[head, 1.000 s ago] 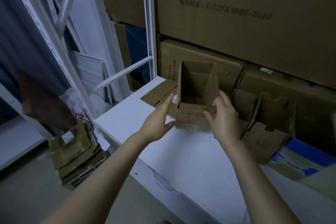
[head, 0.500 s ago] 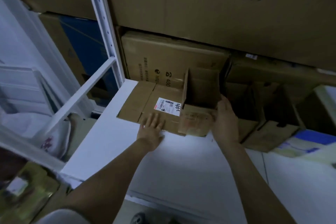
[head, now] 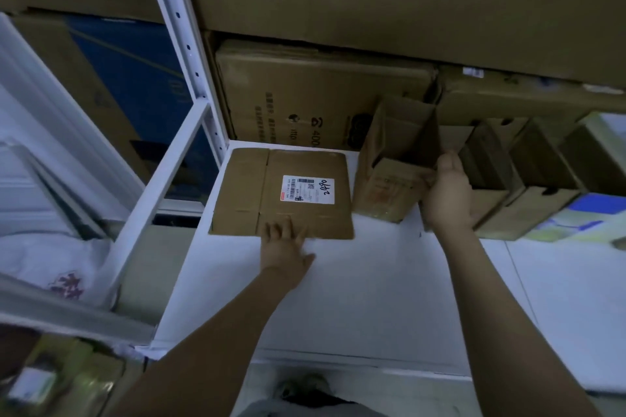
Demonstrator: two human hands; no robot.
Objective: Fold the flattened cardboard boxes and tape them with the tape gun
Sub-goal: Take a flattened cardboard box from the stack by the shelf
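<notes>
Reaching over the white tabletop (head: 338, 298), I had the left hand (head: 284, 247) lying open, its fingers straight and pressed flat on the near edge of the flattened cardboard box (head: 257, 193). That box lay at the back left of the tabletop with its shipping label (head: 308, 189) facing up. The right hand (head: 447, 193) gripped the right wall of the erected box (head: 386, 179), thumb across the front panel. That box stood just to the right of the flat one, at the left end of a row of folded boxes (head: 528, 186) set against the stacked cartons (head: 321, 91). No tape gun was in view.

I judged the step to be parking the erected box and taking up the next flat one. To do it well, I meant to let go on the right only once that box sat square against its neighbours. I would then drag the flat box toward me by its near edge rather than pry it up. With an edge overhanging, both hands could get under it. Thin board bends easily, so I planned to lift it close to the creases.
</notes>
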